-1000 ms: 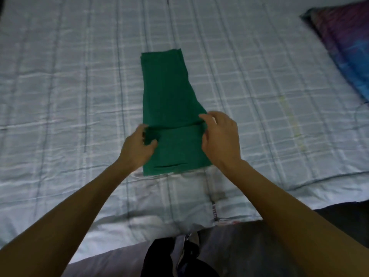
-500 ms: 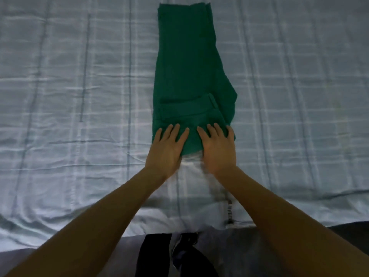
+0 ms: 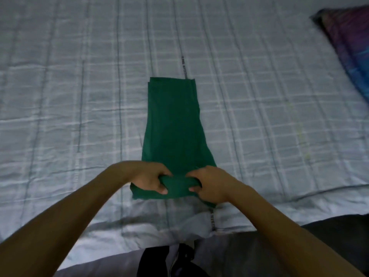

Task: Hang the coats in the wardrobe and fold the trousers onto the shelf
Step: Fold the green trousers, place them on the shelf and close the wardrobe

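Green trousers lie folded lengthwise on the bed, legs pointing away from me. Their near end is rolled up into a thick fold. My left hand grips the left side of that fold, thumb underneath. My right hand grips its right side in the same way. Both hands hold the rolled edge slightly above the sheet.
The bed is covered by a pale blue checked sheet. A purple and blue pillow lies at the far right. The bed's near edge runs below my arms, with dark clothing beneath it.
My hands were pressed flat on the near end of the trousers. Now both have closed on that end and gathered it into a roll.
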